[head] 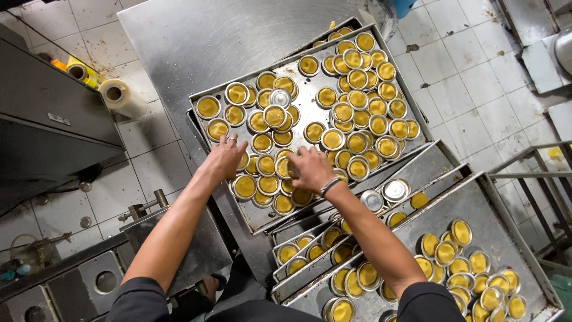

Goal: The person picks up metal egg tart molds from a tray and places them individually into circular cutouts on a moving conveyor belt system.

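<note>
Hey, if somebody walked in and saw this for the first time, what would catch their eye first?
Most likely the mass of small round metal moulds filled with yellow dough, crowded and overlapping on a big steel tray at the centre. Both hands reach into that pile: the left hand at the tray's near-left part, the right hand, with a wrist bracelet, beside it. More filled trays sit stacked at the lower right.

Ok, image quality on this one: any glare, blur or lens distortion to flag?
Head view: sharp overall, both the left hand and right hand crisp with no motion blur; soft glare on the steel table and the top tray; wide-angle bending makes floor tiles and tray edges splay toward the corners; lighting even, shadows faint.
</note>
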